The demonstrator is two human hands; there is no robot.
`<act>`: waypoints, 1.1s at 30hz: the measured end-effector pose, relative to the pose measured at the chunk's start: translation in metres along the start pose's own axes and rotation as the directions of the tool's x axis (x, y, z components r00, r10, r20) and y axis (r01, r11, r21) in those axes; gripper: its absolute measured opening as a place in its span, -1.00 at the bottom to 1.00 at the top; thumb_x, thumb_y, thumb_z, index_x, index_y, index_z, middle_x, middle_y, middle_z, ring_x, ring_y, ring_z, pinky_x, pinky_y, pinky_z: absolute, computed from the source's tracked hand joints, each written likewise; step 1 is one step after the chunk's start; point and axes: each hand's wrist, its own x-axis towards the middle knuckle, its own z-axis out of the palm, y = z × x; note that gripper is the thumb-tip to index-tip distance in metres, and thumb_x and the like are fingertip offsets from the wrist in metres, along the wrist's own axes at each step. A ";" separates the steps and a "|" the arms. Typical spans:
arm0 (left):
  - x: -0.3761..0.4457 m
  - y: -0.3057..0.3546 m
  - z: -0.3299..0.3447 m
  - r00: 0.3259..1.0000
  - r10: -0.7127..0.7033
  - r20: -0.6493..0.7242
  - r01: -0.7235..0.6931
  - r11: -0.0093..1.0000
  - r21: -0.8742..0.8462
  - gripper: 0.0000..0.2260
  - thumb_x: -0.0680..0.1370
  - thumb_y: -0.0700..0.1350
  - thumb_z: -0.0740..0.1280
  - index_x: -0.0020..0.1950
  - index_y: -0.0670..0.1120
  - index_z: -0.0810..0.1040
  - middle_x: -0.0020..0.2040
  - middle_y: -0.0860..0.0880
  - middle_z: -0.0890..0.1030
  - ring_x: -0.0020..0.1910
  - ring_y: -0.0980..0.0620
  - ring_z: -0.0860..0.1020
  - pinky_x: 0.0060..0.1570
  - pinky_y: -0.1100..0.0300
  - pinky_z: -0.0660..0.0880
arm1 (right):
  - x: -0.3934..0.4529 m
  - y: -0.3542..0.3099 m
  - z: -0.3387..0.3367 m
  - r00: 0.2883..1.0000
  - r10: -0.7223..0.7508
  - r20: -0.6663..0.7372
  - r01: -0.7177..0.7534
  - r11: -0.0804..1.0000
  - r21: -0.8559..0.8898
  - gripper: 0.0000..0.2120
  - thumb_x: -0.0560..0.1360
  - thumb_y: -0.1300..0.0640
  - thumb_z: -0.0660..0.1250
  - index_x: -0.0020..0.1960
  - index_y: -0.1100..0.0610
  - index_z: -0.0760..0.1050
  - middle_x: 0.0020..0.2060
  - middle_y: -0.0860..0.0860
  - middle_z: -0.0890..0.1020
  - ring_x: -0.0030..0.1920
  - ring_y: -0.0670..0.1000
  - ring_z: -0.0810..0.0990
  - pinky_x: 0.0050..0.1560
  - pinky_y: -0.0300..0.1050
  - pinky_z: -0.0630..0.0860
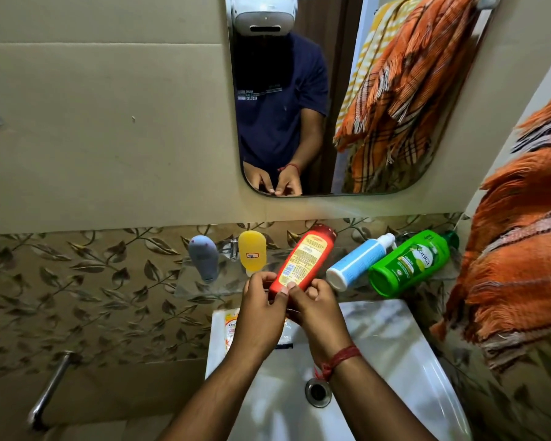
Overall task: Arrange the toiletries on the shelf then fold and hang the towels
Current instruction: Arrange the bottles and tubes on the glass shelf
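Both of my hands grip the lower end of a red bottle with a yellow label, held at the front edge of the glass shelf; my left hand is on its left side and my right hand on its right. On the shelf stand a grey tube and a yellow tube to the left. A white-and-blue bottle and a green bottle stand to the right. An orange striped towel hangs at the right.
A white sink lies under my arms, with a white sachet on its back left rim. A mirror above the shelf reflects orange and yellow towels. A chrome pipe juts from the wall at lower left.
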 end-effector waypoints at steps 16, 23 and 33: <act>0.008 0.045 0.020 0.978 0.178 0.105 -0.175 0.984 -0.035 -0.51 0.61 -0.25 0.28 0.45 0.17 0.33 0.32 0.16 0.54 0.31 0.22 0.50 0.31 0.19 0.42 | 0.023 -0.074 -0.029 0.935 -0.331 0.127 0.325 0.656 -0.681 -0.54 0.38 0.38 0.41 0.13 -0.05 0.46 -0.01 -0.08 0.67 0.03 -0.03 0.65 0.11 -0.08 0.56; 0.032 0.049 0.028 0.986 0.117 0.121 -0.124 0.991 0.051 -0.40 0.58 -0.28 0.25 0.53 0.18 0.22 0.43 0.03 0.48 0.39 0.03 0.46 0.41 -0.08 0.41 | 0.052 -0.095 -0.031 0.935 -0.271 0.230 0.342 0.519 -0.783 -0.57 0.42 0.41 0.33 0.20 0.03 0.50 0.09 0.04 0.68 0.07 0.02 0.63 0.04 -0.18 0.45; 0.037 0.051 0.024 0.977 0.076 0.199 -0.089 0.994 0.059 -0.36 0.63 -0.31 0.18 0.61 0.16 0.11 0.53 0.02 0.37 0.49 0.05 0.34 0.48 0.04 0.28 | 0.059 -0.105 -0.039 0.932 -0.222 0.286 0.361 0.502 -0.786 -0.62 0.46 0.34 0.41 0.13 -0.05 0.47 0.12 0.02 0.67 0.05 -0.04 0.58 -0.04 -0.24 0.43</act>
